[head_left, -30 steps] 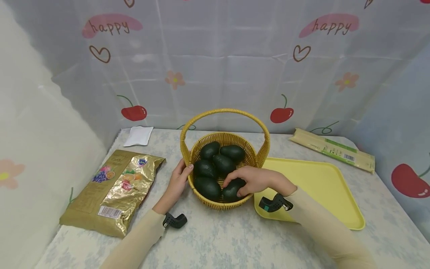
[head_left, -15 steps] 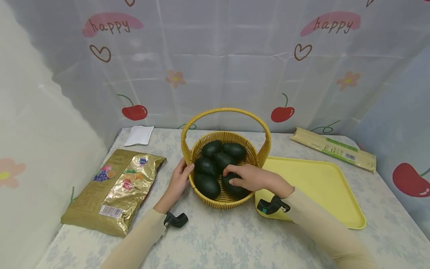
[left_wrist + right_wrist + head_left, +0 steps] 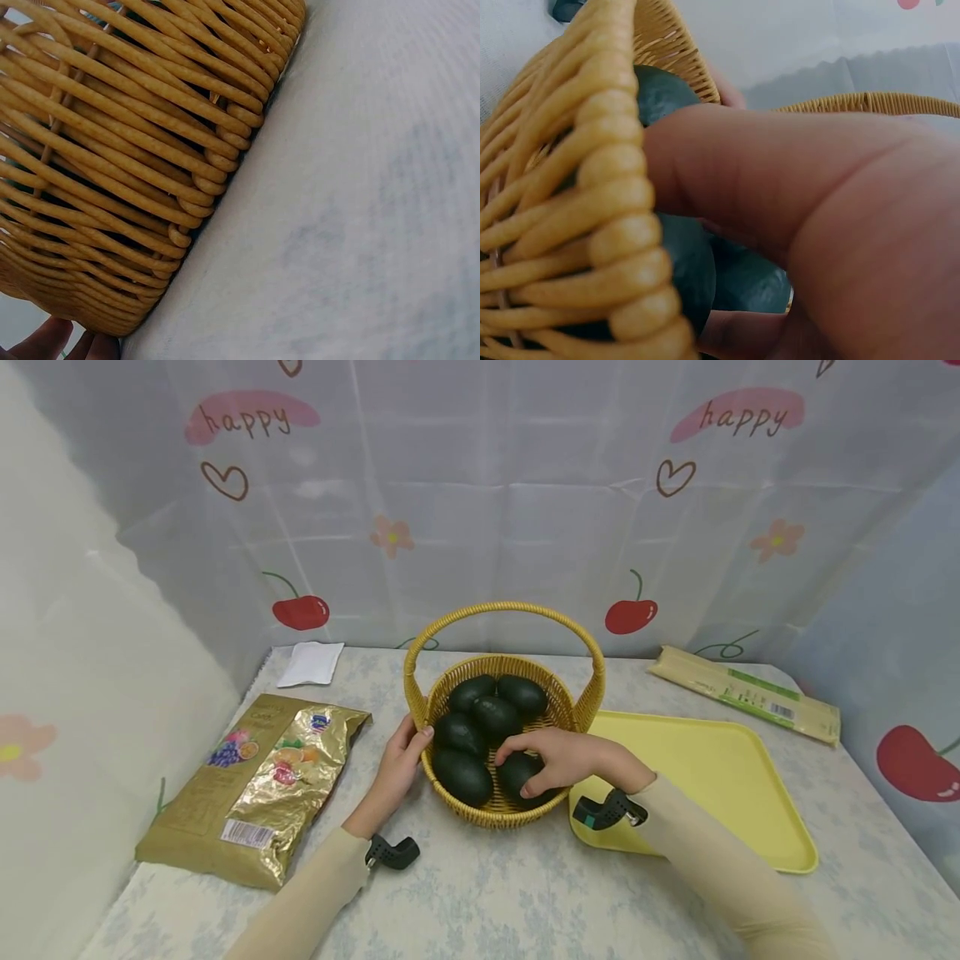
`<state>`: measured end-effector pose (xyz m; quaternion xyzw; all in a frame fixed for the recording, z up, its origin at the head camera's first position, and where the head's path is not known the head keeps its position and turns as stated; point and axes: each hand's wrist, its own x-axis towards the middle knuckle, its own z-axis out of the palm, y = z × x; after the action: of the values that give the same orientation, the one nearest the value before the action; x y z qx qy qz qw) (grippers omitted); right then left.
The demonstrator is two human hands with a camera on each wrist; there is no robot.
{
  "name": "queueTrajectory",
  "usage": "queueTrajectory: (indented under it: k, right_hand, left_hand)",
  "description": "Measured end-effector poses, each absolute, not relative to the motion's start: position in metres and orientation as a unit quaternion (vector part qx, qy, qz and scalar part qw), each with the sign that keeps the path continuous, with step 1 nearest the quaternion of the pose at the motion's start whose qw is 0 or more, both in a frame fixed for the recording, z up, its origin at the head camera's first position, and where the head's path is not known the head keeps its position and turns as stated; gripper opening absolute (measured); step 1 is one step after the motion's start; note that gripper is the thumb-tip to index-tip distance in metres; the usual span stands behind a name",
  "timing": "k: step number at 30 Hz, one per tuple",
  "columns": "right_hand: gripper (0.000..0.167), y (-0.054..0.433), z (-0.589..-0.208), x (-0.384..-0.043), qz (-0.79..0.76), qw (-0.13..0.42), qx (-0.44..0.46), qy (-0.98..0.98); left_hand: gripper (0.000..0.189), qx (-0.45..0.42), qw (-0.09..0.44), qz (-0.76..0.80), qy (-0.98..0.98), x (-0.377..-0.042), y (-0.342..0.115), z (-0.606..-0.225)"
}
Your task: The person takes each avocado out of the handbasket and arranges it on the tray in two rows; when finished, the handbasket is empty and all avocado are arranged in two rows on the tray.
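Observation:
A yellow wicker basket (image 3: 487, 817) with a tall arched handle (image 3: 504, 607) stands mid-table, holding several dark green avocados (image 3: 462, 777). My left hand (image 3: 397, 764) grips its left side, thumb at the rim. Woven wall (image 3: 135, 150) fills much of the left wrist view, with fingertips (image 3: 45, 341) low in the corner. Reaching in over the right side, my right hand (image 3: 562, 756) holds the front-right avocado (image 3: 517, 774) between thumb and fingers, inside the basket. In the right wrist view the thumb side of the hand (image 3: 735, 157) partly covers the avocados (image 3: 688, 262).
To the right lies a yellow tray (image 3: 697, 777), its left edge close to the basket. A long pale packet (image 3: 742, 693) rests behind it. On the left are a gold candy bag (image 3: 255, 785) and a small white packet (image 3: 311, 662). A printed curtain (image 3: 487, 527) backs the table.
My right hand has shifted the front-right avocado slightly within the basket and changed its grasp on it; a neighbouring middle avocado has moved a little. My left hand has stayed put.

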<state>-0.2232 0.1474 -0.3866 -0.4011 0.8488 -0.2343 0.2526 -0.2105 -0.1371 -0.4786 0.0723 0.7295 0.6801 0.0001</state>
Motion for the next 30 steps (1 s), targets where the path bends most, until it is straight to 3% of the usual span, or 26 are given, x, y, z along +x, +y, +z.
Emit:
queueTrajectory:
  k: [21, 30]
  right_hand:
    - [0.048, 0.165, -0.370, -0.215, -0.318, 0.192, -0.381, 0.847]
    - [0.047, 0.189, -0.347, -0.206, -0.351, 0.197, -0.375, 0.835]
  left_hand:
    - [0.054, 0.078, -0.014, 0.672, 0.737, -0.211, -0.137, -0.479]
    - [0.055, 0.080, -0.010, 0.674, 0.735, -0.210, -0.137, -0.479]
